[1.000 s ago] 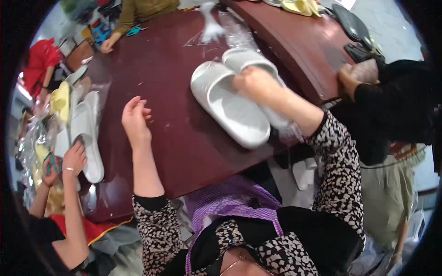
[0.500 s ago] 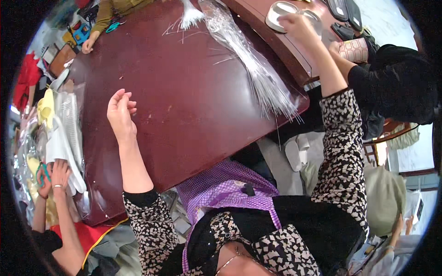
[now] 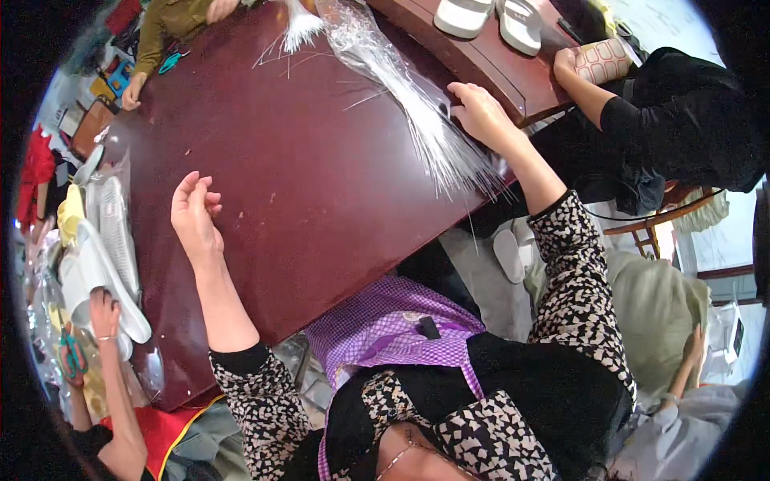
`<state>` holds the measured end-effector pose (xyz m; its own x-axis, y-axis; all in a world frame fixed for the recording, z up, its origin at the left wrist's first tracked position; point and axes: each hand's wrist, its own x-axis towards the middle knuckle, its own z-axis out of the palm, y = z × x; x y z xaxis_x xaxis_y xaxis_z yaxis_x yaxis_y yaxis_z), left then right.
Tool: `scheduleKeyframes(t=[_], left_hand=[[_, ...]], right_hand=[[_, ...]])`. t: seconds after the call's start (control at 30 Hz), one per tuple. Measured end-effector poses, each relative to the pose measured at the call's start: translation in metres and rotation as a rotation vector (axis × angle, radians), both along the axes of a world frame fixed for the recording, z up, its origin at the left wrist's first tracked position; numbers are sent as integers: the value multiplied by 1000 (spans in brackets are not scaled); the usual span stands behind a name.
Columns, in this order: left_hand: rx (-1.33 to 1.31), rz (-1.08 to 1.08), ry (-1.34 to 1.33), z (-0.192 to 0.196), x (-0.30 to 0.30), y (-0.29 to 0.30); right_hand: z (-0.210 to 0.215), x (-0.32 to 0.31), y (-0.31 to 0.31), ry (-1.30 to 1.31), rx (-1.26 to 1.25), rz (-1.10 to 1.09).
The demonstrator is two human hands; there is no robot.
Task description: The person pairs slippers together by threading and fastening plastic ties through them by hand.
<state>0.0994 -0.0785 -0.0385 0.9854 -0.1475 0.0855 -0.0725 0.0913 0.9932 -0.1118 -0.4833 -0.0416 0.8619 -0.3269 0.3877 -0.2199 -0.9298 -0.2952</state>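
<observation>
Right hand [image 3: 479, 112]: fingers curled on the bundle of clear plastic ties [image 3: 437, 136], apparently picking some out. Left hand [image 3: 195, 212]: loosely spread, empty, resting on the dark red worktop [image 3: 305, 184]. Next calls for pinching free a few strands.

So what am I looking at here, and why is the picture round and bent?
No machine here: a person wears a wide fisheye camera on the head, looking down, so straight edges curve. The two patterned sleeves from below are that person's own. The left hand rests open on the dark red table, holding nothing. The right hand touches a bundle of thin clear strands in a plastic sleeve. White slippers lie farther off; other people work around the table.
</observation>
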Motion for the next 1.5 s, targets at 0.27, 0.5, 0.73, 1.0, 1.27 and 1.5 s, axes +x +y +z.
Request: scheduleKeyframes(t=[0.27,0.5,0.73,1.0,1.27,1.5], left_hand=[[8,-2,-17,4,-14,-6],[30,-22,-27,2,-10,-5],[58,-34,-63,2,-12,-3],[50,-27,-72,13,-28,-12],[152,-35,-70,10,-9,-5],[206,-14,-36,4,10,-25]], right_hand=[[-15,8,-13,-51,-2,-34],[-3,10,-11,-58,-4,-93],[8,16,-14,-168,154,-56],[-10,21,-23,-19,40,-25],[36,5,-12,-191,150,-63],[60,-35,5,-316,831,-186]])
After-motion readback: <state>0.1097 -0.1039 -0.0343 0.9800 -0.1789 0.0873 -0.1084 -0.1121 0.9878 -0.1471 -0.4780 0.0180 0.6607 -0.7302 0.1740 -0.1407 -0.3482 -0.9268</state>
